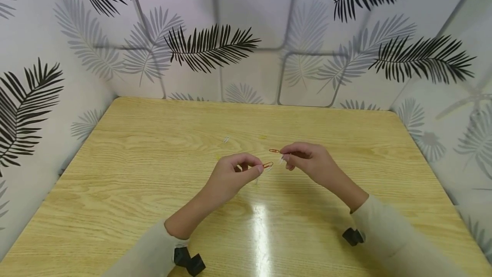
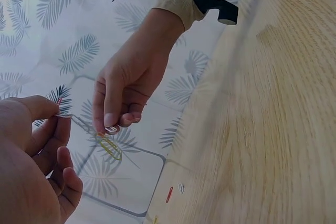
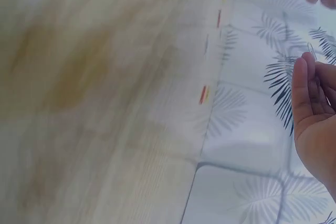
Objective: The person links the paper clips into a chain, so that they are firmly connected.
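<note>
Thumb and fingertips of my left hand pinch a red paper clip, with a white paper clip beside it. Just to the right, my right hand holds a white paper clip between thumb and fingers. Its wire tip pokes out above the fingertips in the right wrist view. The two hands face each other, a small gap apart, above the table. In the left wrist view a yellow paper clip shows below the right fingertips; which clips are linked I cannot tell.
On the wooden table lie a loose white paper clip, a yellow one and a red one near the right fingers. A leaf-patterned wall covering borders the table at the back and sides.
</note>
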A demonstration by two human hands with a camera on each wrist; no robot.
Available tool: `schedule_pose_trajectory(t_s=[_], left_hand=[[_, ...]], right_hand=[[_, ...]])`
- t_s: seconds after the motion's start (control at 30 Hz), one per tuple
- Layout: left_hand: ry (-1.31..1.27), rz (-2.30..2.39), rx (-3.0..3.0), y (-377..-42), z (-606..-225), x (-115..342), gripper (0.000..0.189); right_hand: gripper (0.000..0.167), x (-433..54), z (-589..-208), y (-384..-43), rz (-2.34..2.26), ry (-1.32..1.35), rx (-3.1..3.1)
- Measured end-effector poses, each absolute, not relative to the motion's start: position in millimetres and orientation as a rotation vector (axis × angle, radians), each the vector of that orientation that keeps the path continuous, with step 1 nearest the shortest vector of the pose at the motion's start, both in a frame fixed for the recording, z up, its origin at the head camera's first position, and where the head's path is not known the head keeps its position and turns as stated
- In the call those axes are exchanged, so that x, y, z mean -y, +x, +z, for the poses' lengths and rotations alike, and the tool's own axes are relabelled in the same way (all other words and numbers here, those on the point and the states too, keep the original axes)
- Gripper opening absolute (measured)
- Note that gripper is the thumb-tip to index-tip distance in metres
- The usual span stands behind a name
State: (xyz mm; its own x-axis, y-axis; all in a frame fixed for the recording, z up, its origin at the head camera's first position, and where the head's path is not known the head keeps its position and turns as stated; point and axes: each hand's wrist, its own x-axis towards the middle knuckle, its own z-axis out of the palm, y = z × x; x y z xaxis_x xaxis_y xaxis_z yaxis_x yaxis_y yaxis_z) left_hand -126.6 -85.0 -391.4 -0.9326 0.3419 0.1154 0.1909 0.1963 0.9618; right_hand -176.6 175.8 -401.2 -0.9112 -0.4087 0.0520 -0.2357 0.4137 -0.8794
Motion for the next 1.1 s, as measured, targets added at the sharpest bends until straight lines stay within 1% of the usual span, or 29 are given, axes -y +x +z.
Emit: schedule_pose_trajectory(t_s=[0.43, 0.77, 0.9, 1.1], left_hand=[[0.480, 1.840, -2.339, -126.7, -389.8, 80.4, 0.011], [0.455, 1.840, -2.342, -125.7, -388.5, 79.2, 0.017], [0.461, 1.843, -2.344, -126.0, -389.2, 78.3, 0.016], [0.459, 1.838, -2.339, -126.7, -389.0, 77.1, 0.017]], right_hand=[[0.014, -154.4, -387.1, -139.4, -1.726, -0.502, -2.428], [0.012, -142.0, -385.9, -129.9, -1.880, -0.558, -2.421], [0.012, -137.8, -385.9, -127.2, -1.913, -0.568, -2.432], [0.007, -136.0, -386.3, -124.7, -1.949, -0.579, -2.460]])
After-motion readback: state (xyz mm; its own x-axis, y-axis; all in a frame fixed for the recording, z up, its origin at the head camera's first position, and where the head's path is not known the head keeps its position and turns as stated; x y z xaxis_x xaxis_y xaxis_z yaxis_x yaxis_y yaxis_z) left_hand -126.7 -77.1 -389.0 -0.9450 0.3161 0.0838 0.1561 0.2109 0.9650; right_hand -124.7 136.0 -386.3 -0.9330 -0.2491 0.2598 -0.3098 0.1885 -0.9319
